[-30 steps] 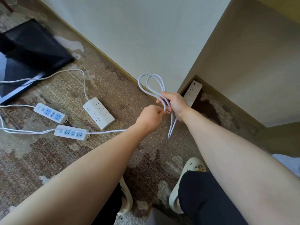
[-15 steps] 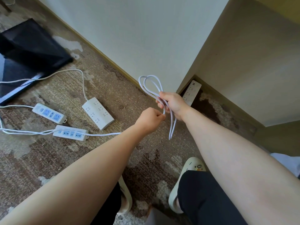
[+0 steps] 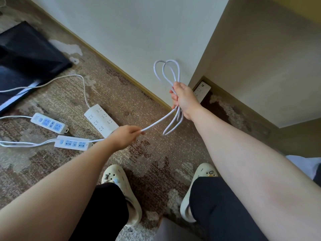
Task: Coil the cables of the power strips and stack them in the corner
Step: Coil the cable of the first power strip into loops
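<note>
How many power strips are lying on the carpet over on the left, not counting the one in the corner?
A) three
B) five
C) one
A: three lie there, a wide white strip and two strips with blue sockets.

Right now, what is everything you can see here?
Power strips: four, white; three on the carpet at left, one in the corner.
Coiled cable: one, white, in the right hand.
Loose cables: white, on the carpet at left.
Flat panel: one, black, far left.
Carpet: brown patterned.
Wall: white.
Clogs: two, cream.
Left hand: pinches the cable.
Right hand: grips the coil.
</note>
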The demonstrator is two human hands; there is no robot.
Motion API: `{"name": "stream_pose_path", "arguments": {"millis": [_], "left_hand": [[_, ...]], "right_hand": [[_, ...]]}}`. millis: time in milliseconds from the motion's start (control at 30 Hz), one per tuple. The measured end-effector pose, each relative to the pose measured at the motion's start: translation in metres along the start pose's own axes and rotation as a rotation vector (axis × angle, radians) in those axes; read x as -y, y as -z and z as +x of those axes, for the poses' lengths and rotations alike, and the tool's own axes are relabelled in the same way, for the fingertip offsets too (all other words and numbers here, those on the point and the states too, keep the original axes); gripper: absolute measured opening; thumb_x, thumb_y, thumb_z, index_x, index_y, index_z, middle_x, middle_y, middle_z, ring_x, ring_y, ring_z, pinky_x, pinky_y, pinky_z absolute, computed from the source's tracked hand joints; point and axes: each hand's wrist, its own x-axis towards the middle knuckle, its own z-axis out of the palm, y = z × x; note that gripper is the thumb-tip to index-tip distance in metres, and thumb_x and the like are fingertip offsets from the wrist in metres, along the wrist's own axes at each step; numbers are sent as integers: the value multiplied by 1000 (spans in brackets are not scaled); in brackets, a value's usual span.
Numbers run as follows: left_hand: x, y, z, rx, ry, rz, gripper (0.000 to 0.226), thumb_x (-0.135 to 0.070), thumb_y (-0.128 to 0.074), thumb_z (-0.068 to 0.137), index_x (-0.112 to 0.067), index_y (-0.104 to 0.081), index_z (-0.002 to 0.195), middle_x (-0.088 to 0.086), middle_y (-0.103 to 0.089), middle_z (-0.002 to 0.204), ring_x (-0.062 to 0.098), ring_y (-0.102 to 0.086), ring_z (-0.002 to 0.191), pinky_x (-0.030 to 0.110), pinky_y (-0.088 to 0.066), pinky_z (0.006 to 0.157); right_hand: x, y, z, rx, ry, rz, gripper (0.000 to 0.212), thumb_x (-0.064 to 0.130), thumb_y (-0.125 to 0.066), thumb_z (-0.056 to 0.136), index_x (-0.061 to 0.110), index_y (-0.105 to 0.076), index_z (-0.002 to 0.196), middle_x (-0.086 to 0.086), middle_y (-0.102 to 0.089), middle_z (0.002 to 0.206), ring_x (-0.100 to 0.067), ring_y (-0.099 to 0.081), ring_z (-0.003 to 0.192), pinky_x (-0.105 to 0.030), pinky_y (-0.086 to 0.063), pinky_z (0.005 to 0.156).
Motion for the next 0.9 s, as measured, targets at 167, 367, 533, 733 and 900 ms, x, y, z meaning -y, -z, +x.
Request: {"name": "stream_pose_path", "arguments": {"millis": [167,367,533,733,900], "left_hand": [[29,15,-13,-6,97,89,27,-32,-47,100,-21,-72,96,-1,-54,66,16,-48,58,29,-37,57],[-27,-2,-8,4,-102,179,23,-34,-50,97,-29,-68,84,-8,-55,59,9,-44,48,26,-32,46],[-27,-15,-13,169,-133,252,24,-30,-44,101,-20,-65,95,-3,-57,69,13,-49,58,28,-38,53],[35,14,-23,126,40,86,22,-30,-43,101,-26,-65,97,1,-60,73,16,-55,67,28,-42,62],[50,23,-26,28,125,151,19,-31,-57,95,-26,-69,81,-3,-56,64,16,-51,61,27,-35,54]], "right_hand": [[0,4,6,-72,32,-5,32,32,-35,108,15,-51,85,3,-37,64,-8,-29,48,-24,-26,45],[-4,-12,2,41,53,-201,18,13,-37,105,4,-52,100,2,-41,68,-8,-31,49,-24,-24,49],[-5,-2,2,24,129,-456,21,17,-39,105,7,-54,95,0,-40,70,-12,-33,57,-28,-27,55],[-12,37,12,-163,152,-551,28,22,-41,103,17,-44,75,-1,-44,71,-16,-39,63,-33,-32,61],[-16,35,13,-136,160,-556,29,22,-40,103,20,-41,74,0,-41,70,-17,-37,63,-34,-29,61]]}}
